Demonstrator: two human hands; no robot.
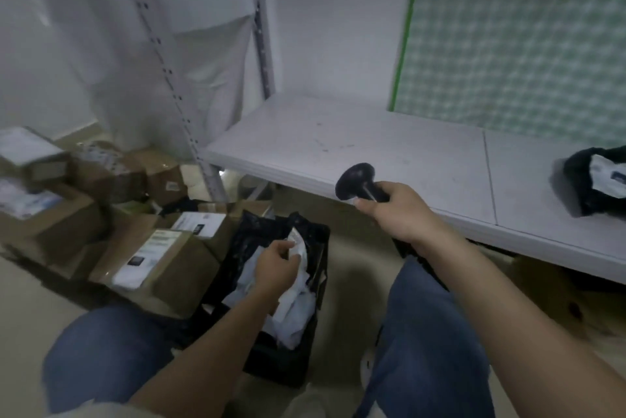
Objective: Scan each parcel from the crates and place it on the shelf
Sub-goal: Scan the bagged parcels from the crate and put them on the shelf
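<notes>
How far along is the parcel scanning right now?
Done: one black parcel lies on the shelf. In hand: the right hand holds the scanner while the left hand pinches a white parcel in the black crate. Left: that parcel and the cardboard boxes beside it.

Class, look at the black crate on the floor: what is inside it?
Inside the black crate lie crumpled white parcels; the left hand pinches one. Whatever lies beneath them is covered.

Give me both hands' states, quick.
Left hand: pinching a white parcel in the black crate.
Right hand: gripping the barcode scanner.
</notes>
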